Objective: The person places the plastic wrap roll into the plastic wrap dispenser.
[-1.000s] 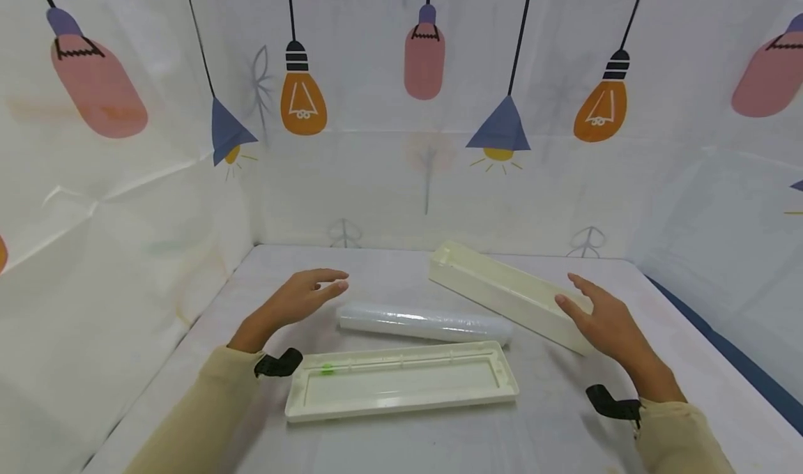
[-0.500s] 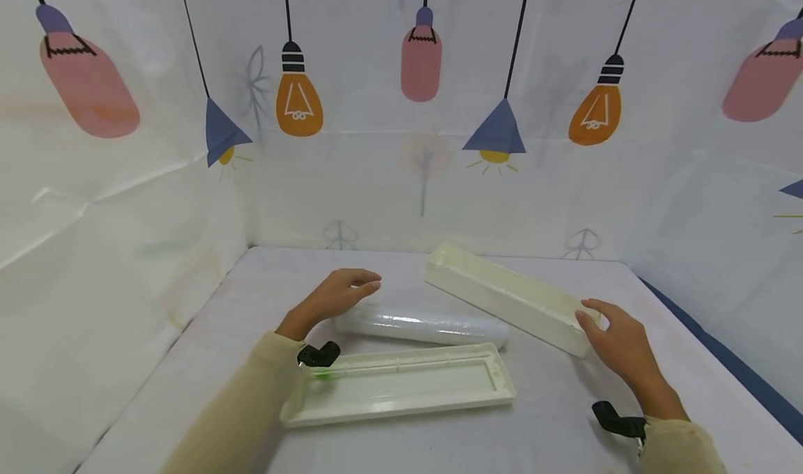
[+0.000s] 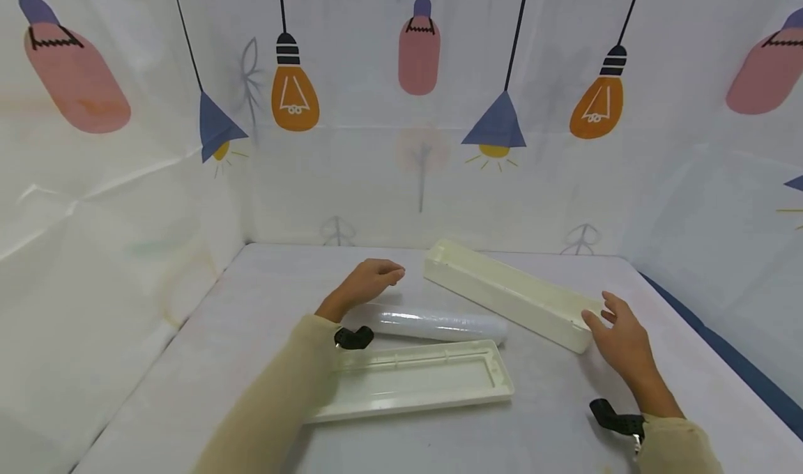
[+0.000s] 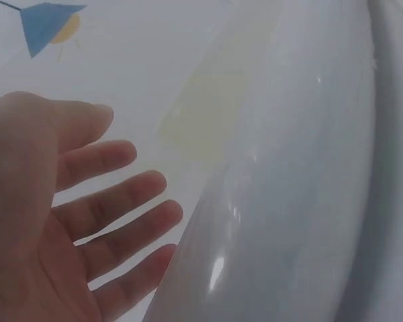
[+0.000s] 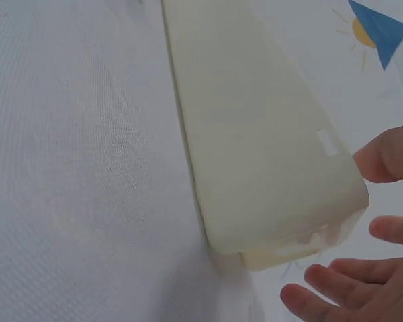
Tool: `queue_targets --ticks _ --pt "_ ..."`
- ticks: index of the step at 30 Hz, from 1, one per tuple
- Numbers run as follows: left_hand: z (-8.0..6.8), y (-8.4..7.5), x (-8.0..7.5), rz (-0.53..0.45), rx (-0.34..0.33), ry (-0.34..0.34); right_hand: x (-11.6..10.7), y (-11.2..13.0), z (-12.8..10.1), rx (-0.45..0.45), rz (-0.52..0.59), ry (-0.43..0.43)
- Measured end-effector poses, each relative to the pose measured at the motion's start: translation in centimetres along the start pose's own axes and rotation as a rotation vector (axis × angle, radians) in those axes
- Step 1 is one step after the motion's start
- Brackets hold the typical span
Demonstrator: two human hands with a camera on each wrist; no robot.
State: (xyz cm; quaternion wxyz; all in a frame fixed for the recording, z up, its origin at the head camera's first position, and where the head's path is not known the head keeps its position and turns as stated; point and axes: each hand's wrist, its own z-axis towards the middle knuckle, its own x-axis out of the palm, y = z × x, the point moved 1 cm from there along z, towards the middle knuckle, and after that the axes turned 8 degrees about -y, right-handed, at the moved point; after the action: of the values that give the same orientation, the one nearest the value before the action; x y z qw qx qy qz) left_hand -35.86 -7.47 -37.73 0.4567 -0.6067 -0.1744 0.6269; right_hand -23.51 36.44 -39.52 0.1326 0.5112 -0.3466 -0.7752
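A clear roll of cling film (image 3: 433,324) lies across the middle of the table. My left hand (image 3: 376,279) hovers over its left end; in the left wrist view this left hand (image 4: 87,221) has spread, nearly straight fingers (image 4: 127,198) beside the glossy roll (image 4: 289,201) and holds nothing. A long cream box (image 3: 508,293) lies slanted behind the roll. My right hand (image 3: 611,327) is at the box's near right end with relaxed fingers. In the right wrist view, the right hand (image 5: 373,235) has its fingertips (image 5: 322,288) close to that end of the box (image 5: 255,134), without gripping it.
A shallow cream lid (image 3: 414,380) lies open side up in front of the roll, partly under my left sleeve (image 3: 282,397). White cloth walls printed with lamps (image 3: 295,97) enclose the table on the left, back and right.
My left hand has moved right and away from me, ending over the roll's left end. My right hand has drawn in closer to the end of the cream box.
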Motion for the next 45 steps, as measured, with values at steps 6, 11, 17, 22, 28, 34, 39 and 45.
queue_targets --ticks 6,11,17,22,28,34,39,45 --pt "1.7 -0.2 1.7 -0.076 -0.099 0.034 -0.3 0.0 0.0 0.144 0.037 0.035" --pt "2.6 -0.4 2.9 -0.204 -0.2 0.045 -0.3 0.0 0.2 0.166 0.037 0.064" --pt "3.5 0.1 3.3 -0.105 -0.233 0.004 0.8 -0.3 0.0 0.173 0.06 0.096" --pt "4.6 0.1 3.8 -0.055 -0.283 -0.019 1.7 -0.7 -0.5 0.153 0.058 0.106" --pt "5.9 -0.9 5.0 -0.178 -0.314 0.011 0.7 -0.9 -0.2 0.137 0.029 0.111" --pt "7.0 -1.7 6.0 -0.166 -0.307 -0.008 -0.4 -1.3 0.4 0.094 0.022 0.141" --pt "7.4 -1.3 6.6 -0.118 -0.323 0.004 -0.5 -1.5 0.0 0.091 0.03 0.214" --pt "8.0 -1.2 6.9 -0.087 -0.316 -0.002 -0.8 -1.2 -0.1 0.075 0.041 0.214"
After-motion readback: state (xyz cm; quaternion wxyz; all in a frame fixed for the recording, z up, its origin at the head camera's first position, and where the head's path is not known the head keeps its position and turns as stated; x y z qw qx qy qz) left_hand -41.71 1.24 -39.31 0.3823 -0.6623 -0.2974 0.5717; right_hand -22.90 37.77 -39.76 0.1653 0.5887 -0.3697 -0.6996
